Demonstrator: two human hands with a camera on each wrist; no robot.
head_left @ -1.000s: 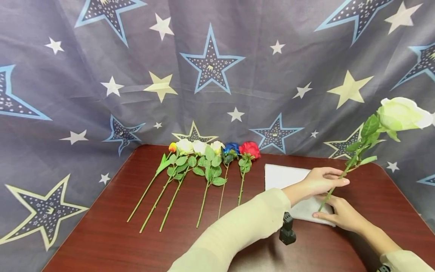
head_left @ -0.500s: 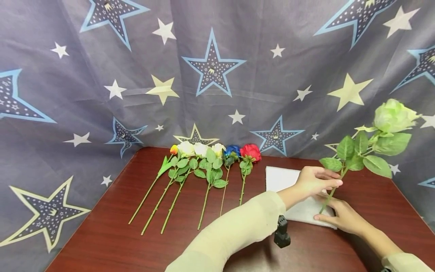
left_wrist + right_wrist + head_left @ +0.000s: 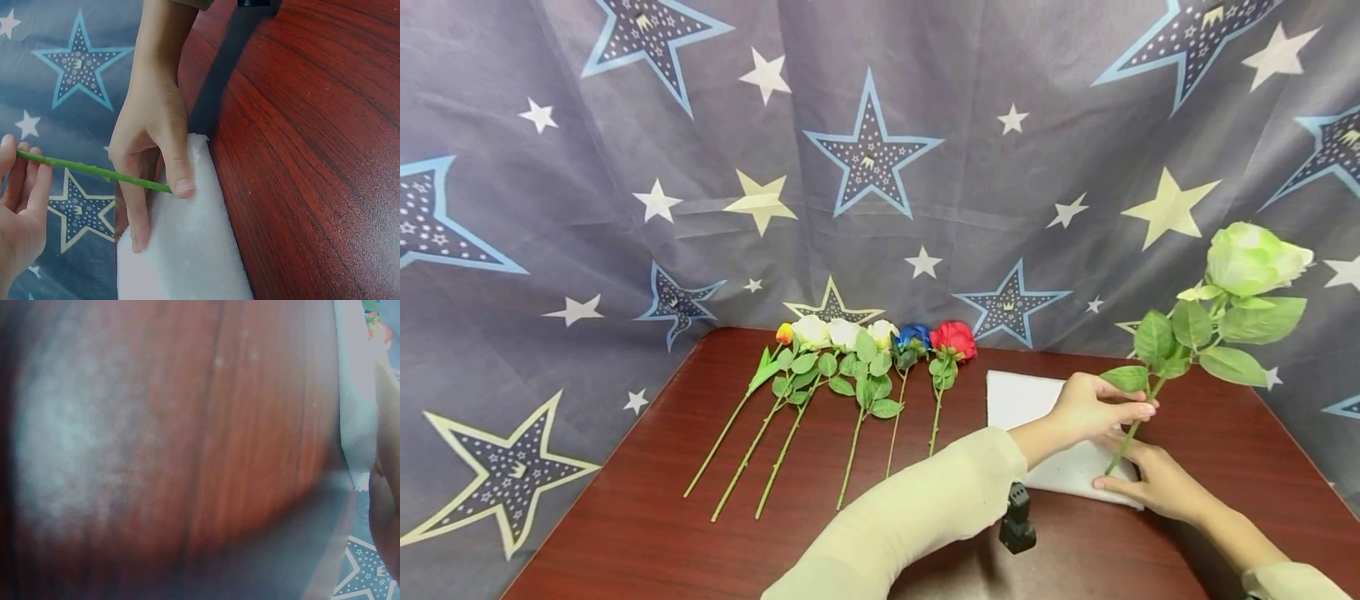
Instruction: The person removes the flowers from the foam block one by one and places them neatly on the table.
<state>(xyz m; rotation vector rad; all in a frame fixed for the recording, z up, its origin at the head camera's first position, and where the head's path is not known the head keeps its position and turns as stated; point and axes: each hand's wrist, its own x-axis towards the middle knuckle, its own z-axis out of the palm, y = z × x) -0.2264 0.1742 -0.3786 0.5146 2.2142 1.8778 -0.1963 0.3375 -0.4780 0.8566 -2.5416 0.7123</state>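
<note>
My left hand (image 3: 1093, 408) pinches the green stem (image 3: 94, 170) of a white-green artificial rose (image 3: 1255, 260), which leans up and to the right. Its lower end meets the top of a white foam block (image 3: 1022, 396), beside the thumb of my right hand (image 3: 1161, 479). That right hand rests on the block's right part, thumb and fingers spread on either side of the stem. In the left wrist view the left hand (image 3: 25, 212) shows at the left edge. The right wrist view catches only a sliver of the right hand (image 3: 384, 494) beside the foam.
Several artificial flowers lie in a row to the left on the dark red table (image 3: 647, 517): an orange-yellow tulip (image 3: 784, 334), white roses (image 3: 811, 332), a blue rose (image 3: 913, 336) and a red rose (image 3: 953, 340). A star-patterned curtain (image 3: 970, 167) hangs behind.
The rose has turned about its stem, bringing its leaves into fuller view, and its head has shifted left. My left hand has moved slightly left; the right hand stays on the foam block.
</note>
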